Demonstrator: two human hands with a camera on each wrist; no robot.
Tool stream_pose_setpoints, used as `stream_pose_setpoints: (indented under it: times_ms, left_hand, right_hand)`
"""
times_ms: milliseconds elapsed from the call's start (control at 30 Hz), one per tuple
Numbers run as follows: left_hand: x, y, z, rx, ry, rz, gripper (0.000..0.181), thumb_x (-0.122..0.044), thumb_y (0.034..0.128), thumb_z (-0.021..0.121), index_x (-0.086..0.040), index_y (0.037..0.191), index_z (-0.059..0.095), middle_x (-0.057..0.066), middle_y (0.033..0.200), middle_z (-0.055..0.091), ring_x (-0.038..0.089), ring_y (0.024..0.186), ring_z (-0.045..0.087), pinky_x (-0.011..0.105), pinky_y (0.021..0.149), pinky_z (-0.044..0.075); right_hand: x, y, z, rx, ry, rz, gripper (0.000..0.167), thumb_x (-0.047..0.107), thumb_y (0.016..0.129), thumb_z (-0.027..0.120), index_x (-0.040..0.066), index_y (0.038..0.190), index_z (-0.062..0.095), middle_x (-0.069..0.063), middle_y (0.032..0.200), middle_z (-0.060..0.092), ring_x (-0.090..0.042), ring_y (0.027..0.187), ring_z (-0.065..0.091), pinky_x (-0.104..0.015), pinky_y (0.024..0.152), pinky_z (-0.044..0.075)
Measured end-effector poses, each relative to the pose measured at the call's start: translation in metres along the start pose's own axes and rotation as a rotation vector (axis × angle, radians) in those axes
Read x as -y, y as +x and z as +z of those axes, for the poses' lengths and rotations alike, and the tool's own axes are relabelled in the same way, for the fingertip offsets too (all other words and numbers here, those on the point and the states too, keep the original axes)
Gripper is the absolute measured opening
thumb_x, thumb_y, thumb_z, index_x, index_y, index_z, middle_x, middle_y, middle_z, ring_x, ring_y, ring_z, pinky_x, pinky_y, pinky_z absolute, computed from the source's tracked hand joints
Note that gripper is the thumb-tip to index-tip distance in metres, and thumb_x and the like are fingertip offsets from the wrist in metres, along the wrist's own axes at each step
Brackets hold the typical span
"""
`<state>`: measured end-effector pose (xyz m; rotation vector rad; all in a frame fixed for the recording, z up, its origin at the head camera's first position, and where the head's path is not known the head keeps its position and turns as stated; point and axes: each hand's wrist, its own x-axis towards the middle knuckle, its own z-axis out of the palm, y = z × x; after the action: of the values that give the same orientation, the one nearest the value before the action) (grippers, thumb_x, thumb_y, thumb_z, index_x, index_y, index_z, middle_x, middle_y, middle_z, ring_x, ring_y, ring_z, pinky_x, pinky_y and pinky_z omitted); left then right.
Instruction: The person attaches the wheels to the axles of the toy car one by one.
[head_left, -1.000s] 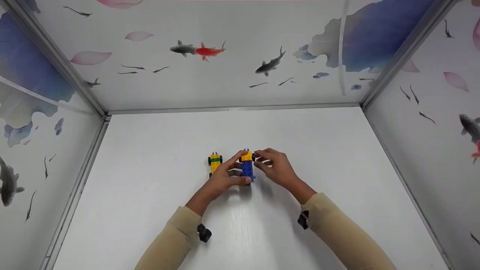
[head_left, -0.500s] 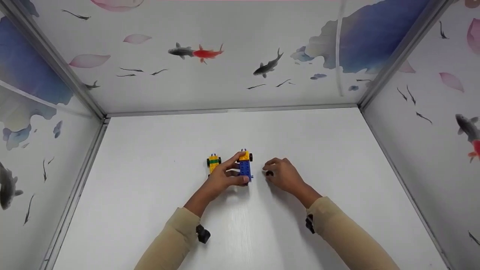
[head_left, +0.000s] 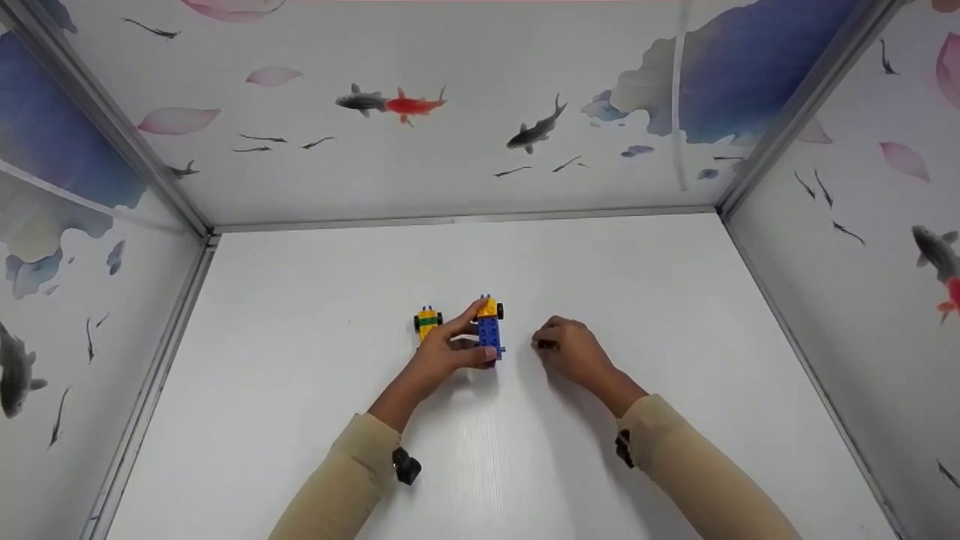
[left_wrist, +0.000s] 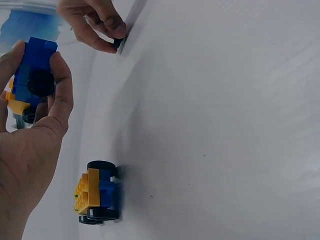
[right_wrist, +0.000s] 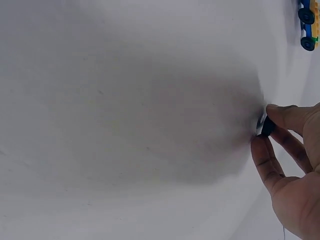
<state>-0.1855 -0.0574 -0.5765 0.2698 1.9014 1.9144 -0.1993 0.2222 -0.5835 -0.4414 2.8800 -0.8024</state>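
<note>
My left hand [head_left: 446, 352] grips a blue and yellow toy brick car [head_left: 489, 330] by its two ends, lifted off the table. A black wheel [left_wrist: 41, 82] shows on this car in the left wrist view. In the head view, a small blue stub sticks out bare at its lower right side. To the right, my right hand [head_left: 576, 351] is low over the table and pinches a small black wheel [right_wrist: 266, 126] between thumb and fingers. A second toy car [head_left: 427, 319], yellow with a green strip and black wheels, stands left of the held car, partly behind my left hand.
The white tabletop [head_left: 337, 450] has panels on its far, left and right sides, printed with fish and petals. A metal strip [head_left: 465, 220] runs along the back edge. Black wrist cameras [head_left: 407, 466] hang at both sleeves.
My right hand has moved from the held car's right side to the right and down to the table, and its fingers have closed round the small wheel. My left hand stays nearly still.
</note>
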Motion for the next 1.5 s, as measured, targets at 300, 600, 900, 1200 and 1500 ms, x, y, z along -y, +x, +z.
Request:
stream_pose_setpoints:
  times_ms: [300, 600, 900, 1200, 1500]
  left_hand:
    - [0.004, -0.001, -0.001, -0.006, -0.027, -0.016, 0.079, -0.031, 0.0980, 0.087, -0.046, 0.165, 0.049, 0.020, 0.159, 0.053, 0.031, 0.131, 0.069, 0.049, 0.108, 0.063]
    - [0.005, -0.001, 0.000, -0.003, -0.024, -0.012, 0.072, -0.032, 0.0990, 0.086, -0.042, 0.163, 0.054, 0.020, 0.160, 0.053, 0.033, 0.135, 0.067, 0.043, 0.105, 0.065]
    - [0.008, -0.001, -0.001, -0.015, 0.008, -0.022, 0.071, -0.037, 0.0988, 0.086, -0.045, 0.162, 0.055, 0.019, 0.161, 0.054, 0.033, 0.133, 0.068, 0.040, 0.105, 0.065]
    - [0.006, 0.000, 0.001, -0.018, -0.003, -0.009, 0.072, -0.034, 0.0981, 0.086, -0.045, 0.162, 0.054, 0.018, 0.161, 0.054, 0.033, 0.134, 0.068, 0.042, 0.105, 0.065]
    - [0.002, 0.005, 0.002, -0.023, -0.012, 0.010, 0.073, -0.029, 0.0978, 0.087, -0.044, 0.162, 0.054, 0.018, 0.159, 0.055, 0.032, 0.132, 0.069, 0.041, 0.104, 0.065]
  right_hand:
    - [0.005, -0.004, -0.004, -0.034, 0.183, -0.055, 0.037, -0.001, 0.096, 0.082, -0.001, 0.133, 0.078, -0.016, 0.125, 0.071, -0.030, 0.110, 0.078, -0.047, 0.097, 0.067]
    - [0.019, -0.005, -0.010, -0.029, 0.319, -0.162, 0.031, 0.005, 0.100, 0.081, 0.001, 0.131, 0.079, -0.013, 0.127, 0.066, -0.030, 0.116, 0.078, -0.044, 0.101, 0.066]
    - [0.029, -0.007, -0.009, 0.009, 0.425, -0.221, 0.034, 0.006, 0.100, 0.081, 0.005, 0.133, 0.079, -0.012, 0.120, 0.075, -0.026, 0.109, 0.080, -0.036, 0.098, 0.067]
    - [0.031, -0.008, -0.008, 0.056, 0.450, -0.242, 0.031, 0.004, 0.100, 0.080, 0.008, 0.131, 0.080, -0.012, 0.121, 0.076, -0.028, 0.112, 0.079, -0.035, 0.100, 0.066]
    - [0.035, -0.006, -0.012, 0.022, 0.436, -0.248, 0.032, 0.005, 0.100, 0.081, 0.003, 0.133, 0.080, -0.013, 0.118, 0.078, -0.028, 0.112, 0.079, -0.038, 0.100, 0.066]
